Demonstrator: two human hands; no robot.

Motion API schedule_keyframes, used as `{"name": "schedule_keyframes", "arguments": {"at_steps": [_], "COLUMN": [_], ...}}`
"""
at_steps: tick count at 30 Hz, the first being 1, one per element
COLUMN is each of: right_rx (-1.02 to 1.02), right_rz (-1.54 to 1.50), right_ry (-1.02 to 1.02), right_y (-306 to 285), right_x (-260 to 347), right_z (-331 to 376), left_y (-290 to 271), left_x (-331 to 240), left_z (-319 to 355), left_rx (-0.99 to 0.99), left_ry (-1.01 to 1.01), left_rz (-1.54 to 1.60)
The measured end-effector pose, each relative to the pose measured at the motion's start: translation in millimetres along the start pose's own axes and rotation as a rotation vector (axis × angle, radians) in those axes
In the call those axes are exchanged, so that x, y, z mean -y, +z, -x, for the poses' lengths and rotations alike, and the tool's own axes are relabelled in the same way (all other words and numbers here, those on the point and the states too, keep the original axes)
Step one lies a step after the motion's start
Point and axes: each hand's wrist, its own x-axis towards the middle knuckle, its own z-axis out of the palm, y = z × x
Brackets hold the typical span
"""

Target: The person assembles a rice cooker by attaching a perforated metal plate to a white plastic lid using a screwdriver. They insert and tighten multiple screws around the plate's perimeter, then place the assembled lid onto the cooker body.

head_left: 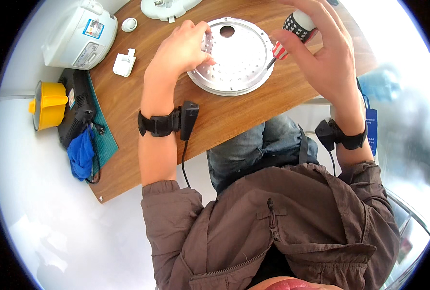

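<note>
A round silvery metal disc [244, 58], dotted with small bumps or holes and with one larger round hole, lies on the wooden table in front of me. My left hand [180, 50] grips its left side, the thumb on top and the fingers along the far left rim. In my right hand [321, 63] is a screwdriver [297, 25] with a thick handle of white stars on black and red-white stripes. It tilts down to the left, and its dark shaft points at the disc's right rim. Whether the tip sits in a screw is too small to tell.
On the wooden table [128, 121], a white rice cooker [79, 43] stands at the far left, near a white square part [124, 65], a round white piece [129, 24] and a white lid [164, 8]. Left are a yellow container [53, 106], blue cloth [81, 147] and green mat [107, 142].
</note>
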Motion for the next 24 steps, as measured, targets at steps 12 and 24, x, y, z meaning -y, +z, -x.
{"name": "schedule_keyframes", "arguments": {"at_steps": [12,24], "right_rx": [-0.091,0.058], "right_rz": [0.087,-0.24], "right_ry": [0.171,0.152], "right_y": [16.3,1.5], "right_x": [40.7,3.9], "right_z": [-19.0,-1.3], "left_y": [-2.1,-9.3], "left_x": [-2.0,-11.9], "left_z": [-1.6,1.3], "left_rx": [0.017,0.038], "left_ry": [-0.017,-0.062], "left_rz": [-0.036,-0.102]}}
